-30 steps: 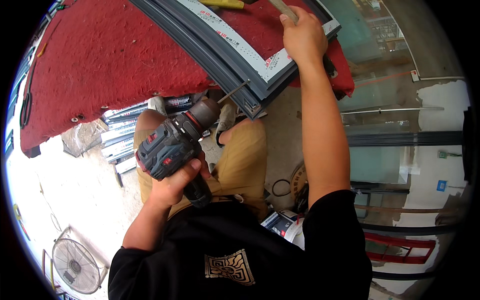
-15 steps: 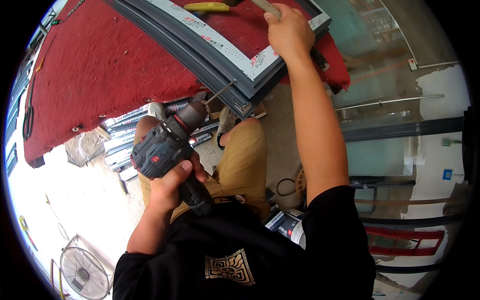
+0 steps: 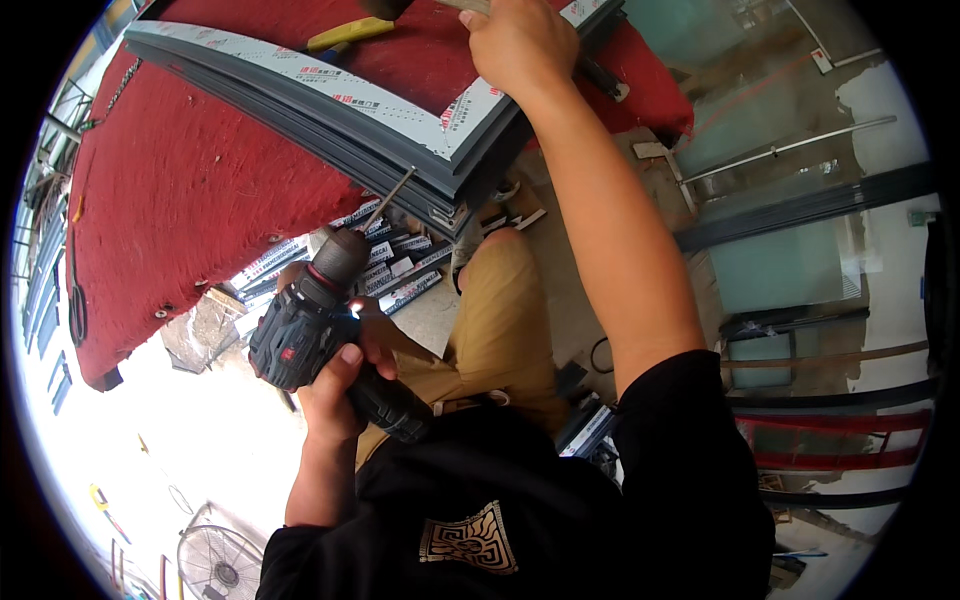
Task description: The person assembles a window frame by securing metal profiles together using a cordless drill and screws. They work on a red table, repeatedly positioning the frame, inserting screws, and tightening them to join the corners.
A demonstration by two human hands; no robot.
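My left hand (image 3: 340,395) is wrapped round the grip of a dark grey cordless drill (image 3: 305,325). Its long thin bit (image 3: 388,200) points up and away, with the tip against the outer side of a grey metal frame (image 3: 300,125). Whether the tip has entered the metal cannot be made out. White printed film covers the frame's top face. Above the frame's near corner, my right hand (image 3: 525,45) is closed round the wooden handle of a hammer (image 3: 465,5), whose dark head shows at the picture's upper edge.
Red cloth (image 3: 170,190) covers the worktable under the frame. On it lie a yellow-handled tool (image 3: 350,34) and, at the left edge, black scissors (image 3: 77,312). Wrapped profiles (image 3: 410,290) are stacked on the floor beyond my knees. A fan (image 3: 222,568) stands lower left.
The view has shifted, so the frame and table appear further left and my right hand higher up. Both hands keep their holds on the drill and the hammer.
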